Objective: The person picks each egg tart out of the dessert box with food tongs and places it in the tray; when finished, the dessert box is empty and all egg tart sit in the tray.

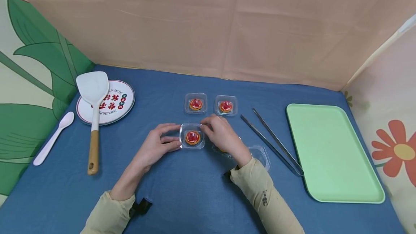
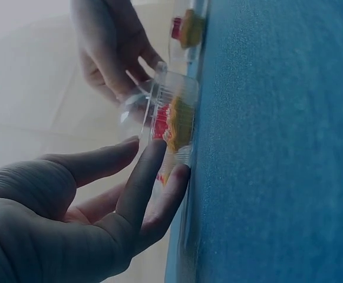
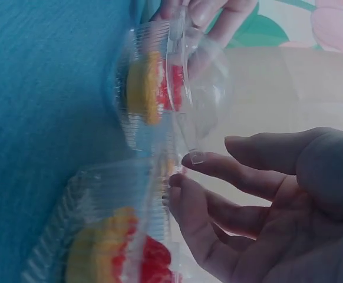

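Observation:
A small tart with a red top sits inside a clear plastic box (image 1: 192, 144) on the blue cloth, its domed lid over it. My left hand (image 1: 157, 142) is at the box's left side, fingers spread, fingertips right at its rim and wall in the left wrist view. From the other side my right hand (image 1: 222, 133) reaches in, the index fingertip at the lid's corner tab and the thumb apart from it in the right wrist view. Another clear box with a tart (image 3: 106, 247) is partly hidden under my right hand, with a clear lid (image 1: 261, 156) beside it.
Two more boxed tarts, the left one (image 1: 196, 104) and the right one (image 1: 225, 106), stand behind. Metal tongs (image 1: 273, 142) lie by a green tray (image 1: 338, 154) on the right. At left are a white spatula (image 1: 94, 100), stacked plates (image 1: 121, 98) and a white spoon (image 1: 53, 138).

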A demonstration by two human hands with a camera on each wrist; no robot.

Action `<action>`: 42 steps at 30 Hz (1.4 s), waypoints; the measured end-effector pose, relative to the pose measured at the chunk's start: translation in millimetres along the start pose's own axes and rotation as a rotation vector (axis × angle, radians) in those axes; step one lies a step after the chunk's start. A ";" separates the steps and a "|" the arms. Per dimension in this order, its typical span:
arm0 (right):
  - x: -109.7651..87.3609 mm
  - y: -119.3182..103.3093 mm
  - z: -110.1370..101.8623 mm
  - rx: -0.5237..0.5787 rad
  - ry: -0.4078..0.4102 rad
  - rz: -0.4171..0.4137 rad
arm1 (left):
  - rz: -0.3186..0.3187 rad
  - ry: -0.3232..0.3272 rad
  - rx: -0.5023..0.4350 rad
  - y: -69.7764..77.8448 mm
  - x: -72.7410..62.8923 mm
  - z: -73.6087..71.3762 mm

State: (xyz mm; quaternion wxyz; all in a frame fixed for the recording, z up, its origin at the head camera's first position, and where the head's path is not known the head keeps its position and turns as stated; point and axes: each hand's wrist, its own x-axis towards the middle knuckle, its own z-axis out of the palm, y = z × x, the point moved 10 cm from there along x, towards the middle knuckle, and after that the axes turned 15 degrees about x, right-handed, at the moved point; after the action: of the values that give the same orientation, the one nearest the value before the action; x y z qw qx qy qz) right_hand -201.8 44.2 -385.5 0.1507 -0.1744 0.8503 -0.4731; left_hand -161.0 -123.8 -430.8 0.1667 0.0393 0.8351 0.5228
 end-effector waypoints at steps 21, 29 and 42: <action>3.5 -1.0 5.9 0.552 -0.120 -0.025 | 0.004 -0.002 -0.072 2.9 -3.1 -12.6; 7.6 3.8 8.2 0.795 -0.021 -0.010 | 0.016 0.084 -0.055 2.5 -6.3 -33.4; 18.6 -8.6 17.8 0.885 0.224 -0.114 | 0.108 0.370 0.003 8.6 -10.2 -70.0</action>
State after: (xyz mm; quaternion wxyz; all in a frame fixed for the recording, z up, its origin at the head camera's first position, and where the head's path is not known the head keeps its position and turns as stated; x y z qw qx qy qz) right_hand -209.6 18.4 -388.8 0.0914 -0.0877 0.5667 -0.8142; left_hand -174.8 -182.5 -392.9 -0.0181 -0.0124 0.8488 0.5282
